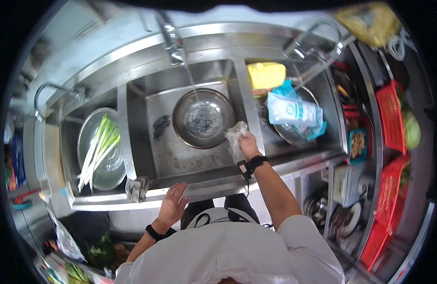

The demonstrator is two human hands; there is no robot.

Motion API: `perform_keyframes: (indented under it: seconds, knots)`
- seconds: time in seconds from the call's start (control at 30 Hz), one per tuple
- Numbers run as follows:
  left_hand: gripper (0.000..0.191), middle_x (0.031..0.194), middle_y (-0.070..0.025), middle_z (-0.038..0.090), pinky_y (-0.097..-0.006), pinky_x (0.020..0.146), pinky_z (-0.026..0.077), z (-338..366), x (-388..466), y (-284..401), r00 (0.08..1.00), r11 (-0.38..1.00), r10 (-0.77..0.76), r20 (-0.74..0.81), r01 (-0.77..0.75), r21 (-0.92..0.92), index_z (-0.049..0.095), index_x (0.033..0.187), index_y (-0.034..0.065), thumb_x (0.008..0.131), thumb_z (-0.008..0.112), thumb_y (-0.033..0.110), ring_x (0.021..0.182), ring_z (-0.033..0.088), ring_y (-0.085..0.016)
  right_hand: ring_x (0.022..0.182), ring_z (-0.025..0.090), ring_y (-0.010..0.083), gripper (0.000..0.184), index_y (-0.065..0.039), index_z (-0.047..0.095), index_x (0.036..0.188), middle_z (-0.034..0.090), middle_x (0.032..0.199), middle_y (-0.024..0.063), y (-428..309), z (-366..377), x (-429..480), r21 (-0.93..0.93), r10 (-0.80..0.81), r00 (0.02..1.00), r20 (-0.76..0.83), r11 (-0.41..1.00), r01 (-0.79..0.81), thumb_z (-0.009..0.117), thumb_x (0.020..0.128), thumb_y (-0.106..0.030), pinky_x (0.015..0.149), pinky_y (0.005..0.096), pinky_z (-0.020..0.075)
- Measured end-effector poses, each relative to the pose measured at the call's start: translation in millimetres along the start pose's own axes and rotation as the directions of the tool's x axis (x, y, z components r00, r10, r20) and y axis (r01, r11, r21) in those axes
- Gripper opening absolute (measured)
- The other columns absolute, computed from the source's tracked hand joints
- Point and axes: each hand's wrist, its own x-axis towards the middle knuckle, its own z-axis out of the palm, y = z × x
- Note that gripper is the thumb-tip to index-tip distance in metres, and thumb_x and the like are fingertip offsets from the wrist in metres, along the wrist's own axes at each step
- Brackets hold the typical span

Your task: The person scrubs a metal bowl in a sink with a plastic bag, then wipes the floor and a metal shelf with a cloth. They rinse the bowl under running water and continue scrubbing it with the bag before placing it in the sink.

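My right hand (249, 143) grips a crumpled translucent plastic bag (236, 136) over the right side of the middle steel sink basin (161, 152). Fingers apart, my left hand (173, 202) holds nothing and hovers by the front rim. Inside the basin stands a round steel bowl (225, 117), with a dark grainy mass at its bottom that I cannot identify. Water runs into it from the middle faucet (176, 53). A dark mesh-like scouring pad (161, 126) lies left of the bowl. On the front rim rests a crumpled grey cloth (137, 189).
Scallions (101, 149) lie across a bowl (87, 127) in the left basin. The right basin holds a yellow package (266, 74) and a white-and-blue plastic package (293, 110) over another bowl. Red plastic baskets (390, 120) line the right side, and greens (101, 250) sit at lower left.
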Motion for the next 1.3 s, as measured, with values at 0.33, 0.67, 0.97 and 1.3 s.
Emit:
perform_keyframes:
  seconds: [0.33, 0.67, 0.97, 1.3]
  knots:
    - [0.035, 0.118, -0.0208, 0.056, -0.0431, 0.096, 0.041, 33, 37, 37, 0.897, 0.962, 0.265, 0.354, -0.272, -0.031, 0.051, 0.12, -0.0003, 0.088, 0.056, 0.012, 0.11, 0.05, -0.04, 0.084, 0.06, 0.013, 0.019, -0.005, 0.058, 0.11, 0.063, 0.096, 0.0026, -59, -93, -158, 0.785, -0.071, 0.997, -0.044, 0.615, 0.078, 0.053, 0.091, -0.006, 0.069, 0.03, 0.0506]
    - [0.045, 0.123, -0.0175, 0.054, -0.0453, 0.1, 0.038, 175, -9, 272, 0.321, 0.418, 0.885, 0.336, -0.865, -0.276, 0.055, 0.116, 0.0012, 0.076, 0.065, 0.02, 0.117, 0.05, -0.034, 0.08, 0.063, 0.0351, 0.038, -0.005, 0.056, 0.115, 0.065, 0.096, 0.0172, 19, -192, -337, -0.694, -0.514, 0.786, -0.343, 0.703, 0.157, 0.06, 0.079, -0.013, 0.072, 0.039, 0.0516]
    - [0.073, 0.113, -0.011, 0.06, -0.0466, 0.097, 0.039, 428, -191, 464, -0.541, -0.155, 0.754, 0.373, -0.698, -0.7, 0.057, 0.11, 0.0053, 0.064, 0.065, 0.062, 0.107, 0.055, -0.031, 0.078, 0.063, 0.0377, 0.039, -0.005, 0.057, 0.116, 0.065, 0.094, 0.0181, 205, -324, -619, -0.891, -0.786, 0.437, -0.437, 0.446, -0.09, 0.059, 0.078, -0.016, 0.073, 0.0407, 0.0517]
    - [0.057, 0.131, -0.0144, 0.047, -0.0504, 0.11, 0.023, 574, -333, 547, -0.578, -0.177, 0.692, 0.434, -0.718, -0.674, 0.049, 0.125, 0.0023, 0.074, 0.069, 0.014, 0.129, 0.037, -0.034, 0.078, 0.065, 0.0308, 0.028, -0.007, 0.059, 0.111, 0.067, 0.082, 0.0146, 356, -424, -853, 0.409, 0.404, -0.182, -0.896, 0.913, 0.013, 0.057, 0.085, -0.015, 0.071, 0.0355, 0.0517]
